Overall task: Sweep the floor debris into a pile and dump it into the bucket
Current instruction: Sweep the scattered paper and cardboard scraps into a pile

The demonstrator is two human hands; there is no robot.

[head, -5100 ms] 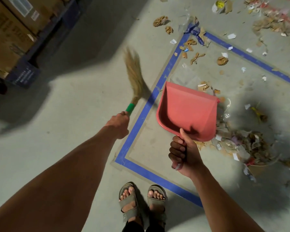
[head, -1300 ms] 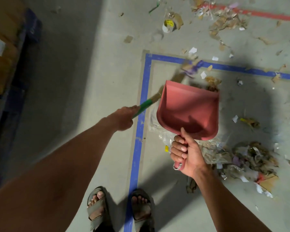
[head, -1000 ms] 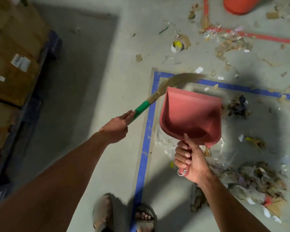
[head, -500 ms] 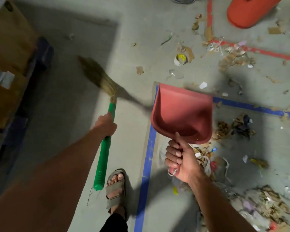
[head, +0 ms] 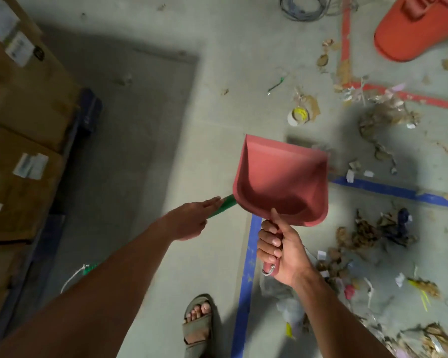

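My left hand [head: 189,219] holds the green broom handle [head: 223,205], with one finger lying along it. The bristle end runs behind the dustpan and is hidden. My right hand [head: 279,250] grips the handle of the red dustpan [head: 282,182], which is held above the floor, tilted, with nothing in it. The orange bucket [head: 419,27] stands at the top right. Swept debris [head: 360,236] lies inside the blue tape to the right of the dustpan. More scraps [head: 383,115] are scattered near the red tape.
Stacked cardboard boxes [head: 23,99] line the left side. Blue floor tape [head: 248,267] runs past my sandalled foot [head: 198,324]; red tape [head: 345,34] leads toward the bucket. A tape roll [head: 299,115] and a cable coil [head: 303,6] lie on the concrete floor.
The broom has swung from pointing up-left to pointing right, so its head is now behind the dustpan. The view has shifted forward and more of the bucket shows.
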